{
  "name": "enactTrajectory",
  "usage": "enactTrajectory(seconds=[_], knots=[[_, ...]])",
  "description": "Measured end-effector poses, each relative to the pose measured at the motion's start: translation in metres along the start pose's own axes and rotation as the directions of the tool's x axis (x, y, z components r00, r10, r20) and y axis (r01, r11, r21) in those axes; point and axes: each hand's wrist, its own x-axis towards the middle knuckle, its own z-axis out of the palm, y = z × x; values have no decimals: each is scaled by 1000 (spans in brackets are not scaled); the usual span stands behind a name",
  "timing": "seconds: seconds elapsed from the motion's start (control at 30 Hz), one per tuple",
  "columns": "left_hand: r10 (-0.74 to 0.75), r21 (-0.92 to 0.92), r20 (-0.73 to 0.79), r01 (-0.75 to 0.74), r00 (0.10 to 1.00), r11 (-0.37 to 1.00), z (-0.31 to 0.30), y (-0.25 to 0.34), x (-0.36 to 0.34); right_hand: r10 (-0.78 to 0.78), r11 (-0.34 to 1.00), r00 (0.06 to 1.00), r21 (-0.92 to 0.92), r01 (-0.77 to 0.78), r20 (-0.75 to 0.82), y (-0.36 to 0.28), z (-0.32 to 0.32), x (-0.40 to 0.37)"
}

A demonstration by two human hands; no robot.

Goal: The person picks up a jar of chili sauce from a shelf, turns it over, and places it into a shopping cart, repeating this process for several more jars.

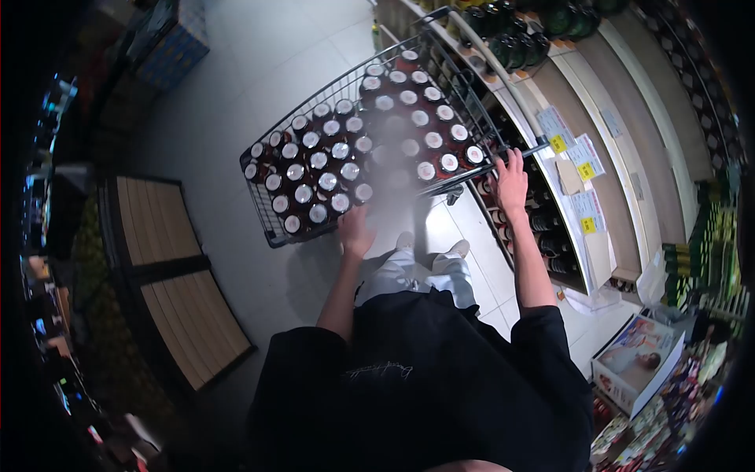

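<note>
A dark wire shopping cart (287, 238) stands in front of me, packed with rows of dark reddish bottles (318, 160) that have pale round caps. My left hand (356, 231) is at the cart's near side rim, its fingers closed there and partly blurred by a hazy smudge. Farther right, my right hand (511, 187) grips the cart's frame at the corner by the handle (503, 75), with fingers curled over the bar. The haze hides some bottles in the middle of the load.
Along the right side runs a store shelf (629, 181) with price tags (586, 171) and dark bottles on its lower level. A low wooden-slatted stand (193, 322) is at left. A printed carton (638, 363) sits at lower right. My shoes (461, 248) are close to the cart.
</note>
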Motion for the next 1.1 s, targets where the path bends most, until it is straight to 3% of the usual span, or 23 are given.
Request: enactTrajectory(seconds=[0.03,0.17,0.3,0.37,0.43,0.47,0.5,0.53,0.63,0.7,0.77,0.9,0.97,1.03,1.07,1.1], knots=[[-71,-46,105,76,992,996,-5,3,0,-12,1000,1000,24,12,-11,0,-3,-1],[-176,-34,71,179,982,983,-13,10,-8,-61,996,998,65,62,-14,-3,-14,-15],[-193,37,76,190,978,981,-38,30,-12,-125,987,991,91,129,-47,1,-22,-37],[-308,21,282,315,909,949,-64,46,-7,-154,982,988,103,155,-25,6,-30,-44],[-299,8,218,305,929,952,-55,43,-16,-195,972,977,117,203,-81,11,-34,-50],[-189,42,-3,189,982,981,-55,46,-20,-203,968,978,140,209,-56,12,-39,-52],[-53,104,-218,77,975,992,-55,49,-21,-208,964,978,160,210,-32,13,-43,-52],[-311,16,183,314,933,949,-55,50,-20,-193,966,980,164,198,-47,13,-45,-55],[-342,-68,115,351,933,934,-57,65,-31,-145,971,989,192,140,11,18,-48,-63],[-287,-57,51,290,956,955,-25,49,-47,-135,971,991,199,135,-16,29,-45,-68],[-100,-49,-200,92,975,995,-2,40,-61,-184,961,983,216,174,28,37,-51,-73],[8,82,-332,21,943,996,11,56,-82,-206,926,971,298,233,-119,45,-55,-93],[-24,65,-267,42,963,997,12,61,-89,-178,918,974,334,216,-139,49,-57,-104],[-120,39,-195,129,974,991,17,70,-107,-168,912,975,351,211,-148,55,-59,-117],[-240,21,-42,241,970,970,13,79,-114,-172,907,974,363,215,-148,56,-58,-123],[-244,25,-45,245,969,969,9,87,-117,-178,911,971,345,224,-160,58,-60,-129]])
